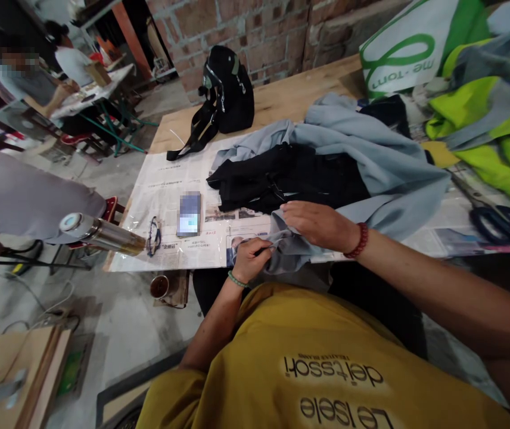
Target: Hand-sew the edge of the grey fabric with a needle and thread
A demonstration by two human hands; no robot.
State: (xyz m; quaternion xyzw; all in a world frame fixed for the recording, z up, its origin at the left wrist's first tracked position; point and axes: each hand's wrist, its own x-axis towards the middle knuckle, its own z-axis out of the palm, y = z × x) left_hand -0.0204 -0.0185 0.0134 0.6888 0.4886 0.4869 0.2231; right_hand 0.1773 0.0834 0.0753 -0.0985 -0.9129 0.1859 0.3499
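Observation:
Near the table's front edge, my left hand (250, 259) is closed in a pinch on the edge of a light grey cloth (288, 253). A small dark patch shows at those fingers; I cannot make out what it is. My right hand (315, 225), just to the right, also has its fingertips pinched together on the grey cloth, which hangs in folds between the hands. Directly beyond them lies a black garment (295, 176), crumpled, on top of a larger grey garment (362, 137) spread over the table.
Newspaper (159, 190) covers the tabletop. On it lie a phone (189, 213), eyeglasses (153, 235) and large scissors (500, 217). A steel flask (98, 232) stands at the left corner. Behind are a black bag (232, 89), a green-white bag (402, 53) and yellow-green clothing (473, 101). A person sits at left.

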